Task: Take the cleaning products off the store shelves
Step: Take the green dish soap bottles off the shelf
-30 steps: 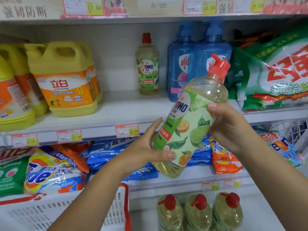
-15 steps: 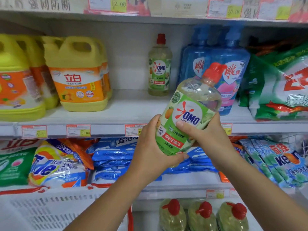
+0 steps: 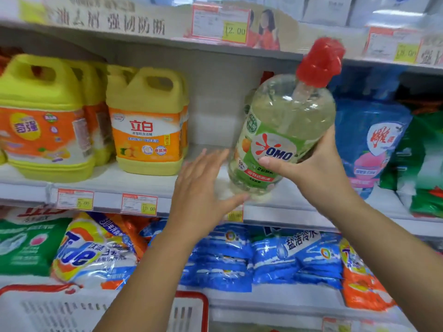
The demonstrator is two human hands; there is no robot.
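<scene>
A clear OMO dish-soap bottle (image 3: 282, 130) with a red cap and green label is held tilted in front of the middle shelf (image 3: 143, 180). My right hand (image 3: 309, 168) grips its lower right side, thumb across the label. My left hand (image 3: 203, 185) is spread with straight fingers just left of the bottle, its thumb under the bottle's base. A second OMO bottle stands on the shelf behind, mostly hidden, only its red cap (image 3: 266, 76) showing.
Yellow detergent jugs (image 3: 146, 121) stand on the shelf at left, blue refill bags (image 3: 374, 140) and green bags (image 3: 422, 164) at right. Tide bags (image 3: 91, 250) and blue salt-cleaner bags (image 3: 275, 257) fill the shelf below. A white basket with a red rim (image 3: 191, 298) sits at bottom left.
The bottle has been raised and brought closer to the camera. My left hand has let go of its side and opened out to the left. My right hand keeps its grip.
</scene>
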